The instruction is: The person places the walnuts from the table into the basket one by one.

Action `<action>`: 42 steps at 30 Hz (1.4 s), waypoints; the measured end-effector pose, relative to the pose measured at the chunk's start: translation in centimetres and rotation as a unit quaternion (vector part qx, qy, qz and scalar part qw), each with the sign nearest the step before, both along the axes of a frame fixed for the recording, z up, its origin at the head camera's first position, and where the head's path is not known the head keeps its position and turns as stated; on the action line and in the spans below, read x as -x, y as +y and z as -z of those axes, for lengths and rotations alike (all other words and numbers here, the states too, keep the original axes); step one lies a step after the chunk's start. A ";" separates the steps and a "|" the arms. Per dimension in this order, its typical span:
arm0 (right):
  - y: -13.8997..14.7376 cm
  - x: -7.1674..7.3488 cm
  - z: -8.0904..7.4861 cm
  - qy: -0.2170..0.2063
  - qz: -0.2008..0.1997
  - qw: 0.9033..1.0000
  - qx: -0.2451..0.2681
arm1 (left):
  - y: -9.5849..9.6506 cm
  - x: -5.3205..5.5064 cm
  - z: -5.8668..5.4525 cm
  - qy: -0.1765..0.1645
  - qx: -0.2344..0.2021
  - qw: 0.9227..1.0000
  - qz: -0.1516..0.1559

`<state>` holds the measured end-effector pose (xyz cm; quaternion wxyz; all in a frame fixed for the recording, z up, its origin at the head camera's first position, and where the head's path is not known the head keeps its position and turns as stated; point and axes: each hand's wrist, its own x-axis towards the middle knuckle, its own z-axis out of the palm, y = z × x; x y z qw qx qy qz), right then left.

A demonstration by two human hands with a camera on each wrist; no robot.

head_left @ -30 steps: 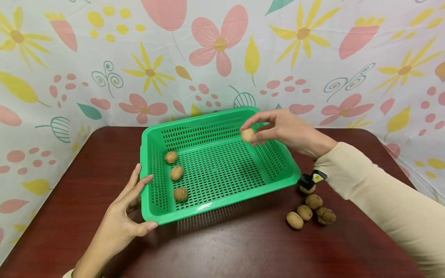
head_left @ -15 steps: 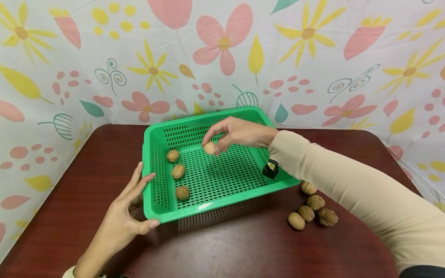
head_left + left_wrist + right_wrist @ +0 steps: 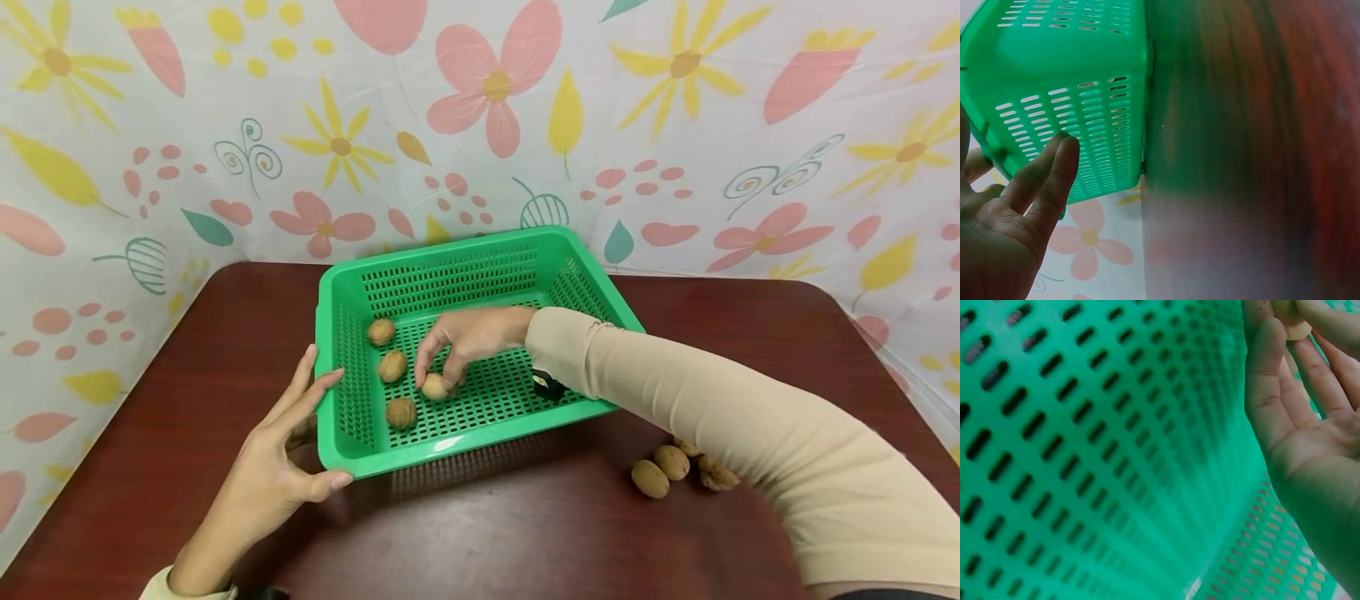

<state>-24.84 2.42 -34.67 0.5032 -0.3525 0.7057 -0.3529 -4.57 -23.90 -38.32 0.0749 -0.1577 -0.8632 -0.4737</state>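
Observation:
A green plastic basket [image 3: 465, 439] with slotted walls sits on the table. My left hand [image 3: 258, 467] holds its left end, the thumb by the near corner and one fingertip over the rim. In the left wrist view two fingers [image 3: 1060, 178] lie along the outer wall. Down inside the basket, my right hand [image 3: 472, 337] pinches a pale walnut [image 3: 434, 387] between thumb and fingers, close over the slotted floor. Left of it, three walnuts form a row by the end wall: far [image 3: 381, 332], middle [image 3: 392, 366] and near [image 3: 401, 412].
On the dark red wooden table [image 3: 487, 533], several walnuts [image 3: 671, 462] lie right of the basket, partly covered by the right sleeve [image 3: 720, 417]. A flower-printed cloth [image 3: 480, 192] hangs behind the table. The right wrist wears a small black device [image 3: 548, 385].
My right hand has carried the walnut leftward from the basket's far right and lowered it beside the row. The left hand keeps its hold on the basket.

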 end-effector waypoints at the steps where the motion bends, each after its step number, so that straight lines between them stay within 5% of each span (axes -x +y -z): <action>1: -0.1 -0.2 0.1 -0.001 -0.005 1.000 -0.008 | 0.1 0.1 0.0 0.001 -0.002 1.000 0.002; 13: 0.1 -0.5 0.0 0.010 -0.038 0.998 -0.049 | 0.2 0.1 -0.1 0.002 -0.004 1.000 0.005; 21: 2.7 -0.1 -3.4 0.066 -0.009 0.998 -0.021 | 0.3 0.1 -0.1 -0.002 0.000 1.000 0.001; 30: 9.8 -1.7 -8.7 0.168 0.086 0.981 0.041 | 0.3 0.0 -0.3 -0.003 0.004 1.000 -0.003; 35: 14.7 -3.7 -9.3 0.195 0.167 0.966 0.044 | 0.2 -0.1 -0.3 -0.005 -0.003 1.000 -0.003; 42: 21.1 -7.2 -9.2 0.226 0.286 0.931 0.030 | 0.1 -0.2 -0.2 -0.004 -0.012 1.000 0.002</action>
